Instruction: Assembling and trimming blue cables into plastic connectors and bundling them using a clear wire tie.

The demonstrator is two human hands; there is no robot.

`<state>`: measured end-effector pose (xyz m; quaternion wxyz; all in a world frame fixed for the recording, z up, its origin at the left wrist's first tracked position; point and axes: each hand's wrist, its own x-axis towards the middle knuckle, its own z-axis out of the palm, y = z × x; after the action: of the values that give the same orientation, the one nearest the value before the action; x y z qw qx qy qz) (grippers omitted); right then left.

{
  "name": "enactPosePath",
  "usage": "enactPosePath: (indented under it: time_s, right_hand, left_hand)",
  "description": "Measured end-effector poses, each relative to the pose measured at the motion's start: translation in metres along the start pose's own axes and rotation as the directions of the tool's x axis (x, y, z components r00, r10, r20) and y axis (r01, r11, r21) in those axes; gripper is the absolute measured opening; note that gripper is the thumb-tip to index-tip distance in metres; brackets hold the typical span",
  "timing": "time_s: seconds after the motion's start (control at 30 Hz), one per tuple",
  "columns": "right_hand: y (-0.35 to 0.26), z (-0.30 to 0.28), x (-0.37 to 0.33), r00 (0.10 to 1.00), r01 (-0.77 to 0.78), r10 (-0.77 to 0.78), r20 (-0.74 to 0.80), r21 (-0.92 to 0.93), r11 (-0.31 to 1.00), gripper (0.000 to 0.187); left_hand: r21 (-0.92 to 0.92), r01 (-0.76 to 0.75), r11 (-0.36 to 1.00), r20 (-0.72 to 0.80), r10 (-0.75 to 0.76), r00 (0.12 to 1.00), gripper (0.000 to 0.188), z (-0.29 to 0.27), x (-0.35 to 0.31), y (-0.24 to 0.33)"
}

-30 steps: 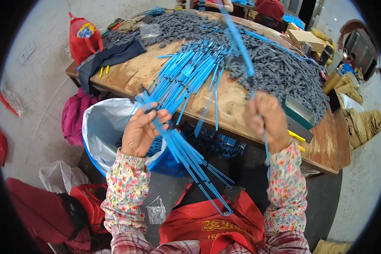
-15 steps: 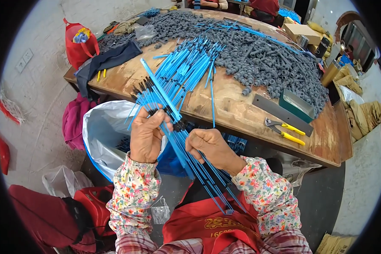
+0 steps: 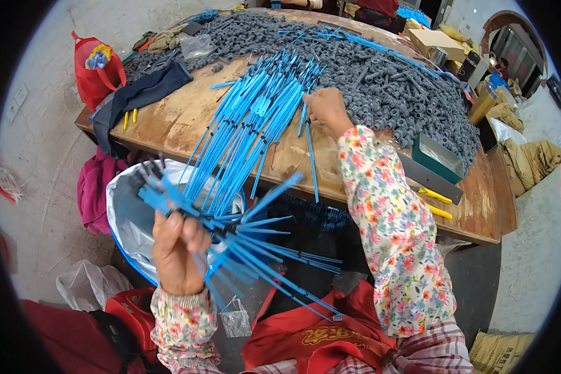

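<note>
My left hand (image 3: 179,252) is closed round a bundle of thin blue plastic rods with black bits (image 3: 246,240), held over the near side of the lined bin; the bundle fans out and is partly blurred. On the table, my right hand (image 3: 328,111) is closed at the right edge of a heap of similar blue rods (image 3: 249,128). Its fingertips meet the rods there, but what they pinch is hidden. Some rods of the heap jut past the table's front edge, above the bin.
Grey ribbed plastic fittings (image 3: 386,93) cover much of the wooden table (image 3: 168,124). At the right lie a green tray (image 3: 438,156), a flat metal bar (image 3: 427,174) and yellow-handled pliers (image 3: 435,202). Below the table edge stands the lined bin (image 3: 128,212); a red bag (image 3: 96,75) sits at the left.
My right hand has moved from beside the bundle forward to the heap on the table. My left hand has shifted down and left with the bundle, whose rods have spread apart.
</note>
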<state>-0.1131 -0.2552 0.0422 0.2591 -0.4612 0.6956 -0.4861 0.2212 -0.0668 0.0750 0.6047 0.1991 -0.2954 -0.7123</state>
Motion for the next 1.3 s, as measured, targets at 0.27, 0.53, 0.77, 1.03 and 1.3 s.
enactPosePath:
  time_s: [0.27,0.53,0.77,1.03,1.3]
  right_hand:
    - [-0.013,0.027,0.016,0.997,-0.067,0.057,-0.051,-0.232,0.97,0.032]
    - [-0.016,0.016,0.002,0.98,-0.13,0.168,-0.11,0.289,0.949,0.021]
    - [-0.01,0.004,-0.008,0.988,-0.157,0.115,0.107,0.663,0.732,0.018]
    - [-0.015,-0.004,-0.02,0.954,-0.289,0.274,0.12,0.609,0.739,0.026]
    - [-0.031,-0.015,-0.014,0.996,-0.009,-0.028,0.081,0.428,0.904,0.018]
  left_hand:
    - [-0.205,0.011,0.979,0.09,0.008,0.996,0.03,-0.001,-0.043,0.024]
    - [0.076,0.0,0.997,-0.006,0.0,1.0,0.038,-0.004,-0.006,0.013]
    - [0.097,0.095,0.991,-0.057,-0.09,0.994,0.042,0.006,0.004,0.009]
    - [0.105,0.105,0.989,-0.057,-0.099,0.993,0.037,0.006,0.005,0.006]
    - [-0.109,0.18,0.978,0.103,-0.169,0.98,0.021,-0.023,0.007,0.01]
